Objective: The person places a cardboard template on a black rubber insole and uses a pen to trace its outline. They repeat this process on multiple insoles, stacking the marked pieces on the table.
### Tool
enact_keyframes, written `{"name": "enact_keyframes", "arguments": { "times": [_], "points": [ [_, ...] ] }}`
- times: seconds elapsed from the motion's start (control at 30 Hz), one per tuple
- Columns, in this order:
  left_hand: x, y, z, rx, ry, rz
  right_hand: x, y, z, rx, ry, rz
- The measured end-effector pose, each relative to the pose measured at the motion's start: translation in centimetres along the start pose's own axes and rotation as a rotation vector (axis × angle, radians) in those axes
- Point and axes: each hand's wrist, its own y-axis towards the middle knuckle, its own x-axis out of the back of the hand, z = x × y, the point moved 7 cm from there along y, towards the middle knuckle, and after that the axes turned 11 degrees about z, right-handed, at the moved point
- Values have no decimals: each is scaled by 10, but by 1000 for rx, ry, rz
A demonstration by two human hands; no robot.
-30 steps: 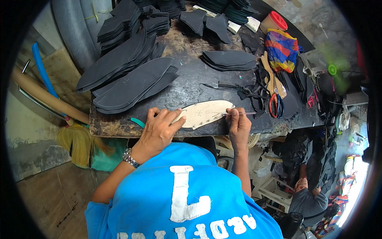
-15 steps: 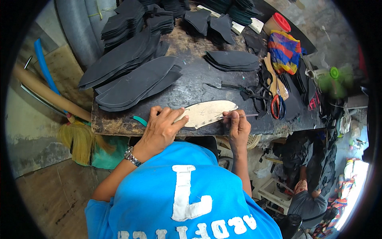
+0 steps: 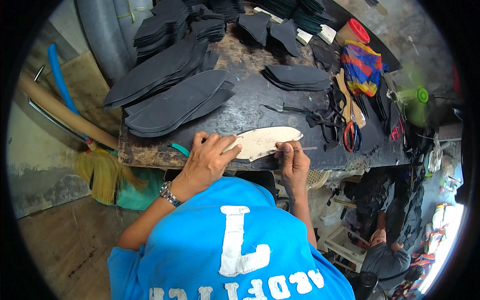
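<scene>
A pale, sole-shaped cardboard pattern [image 3: 267,141] lies on a black sheet at the near edge of a dark worktable [image 3: 250,107]. My left hand [image 3: 207,159] presses flat on the pattern's left end, fingers spread. My right hand [image 3: 292,161] grips a thin pen-like marking tool [image 3: 300,149] against the pattern's lower right edge. A wristwatch [image 3: 167,193] sits on my left wrist. My blue shirt fills the lower middle of the view.
Stacks of black sole-shaped cut-outs [image 3: 172,97] cover the table's left and back. Red-and-blue-handled scissors [image 3: 351,136], a striped bag [image 3: 362,67] and a red-lidded jar [image 3: 352,31] sit at right. A broom [image 3: 102,170] leans at left. Another person [image 3: 385,252] sits lower right.
My right hand has slid slightly left along the pattern's lower edge with the tool. My left hand stays pressed on the pattern.
</scene>
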Motion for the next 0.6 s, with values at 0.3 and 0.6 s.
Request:
{"name": "enact_keyframes", "arguments": {
  "times": [0.3, 0.6],
  "points": [
    [-2, -1, 1, 8, 2, 5, -16, 1, 12, 174, -151, 71],
    [-2, -2, 1, 6, 5, 3, -11, -3, 4, 18, 88, 42]
  ]
}}
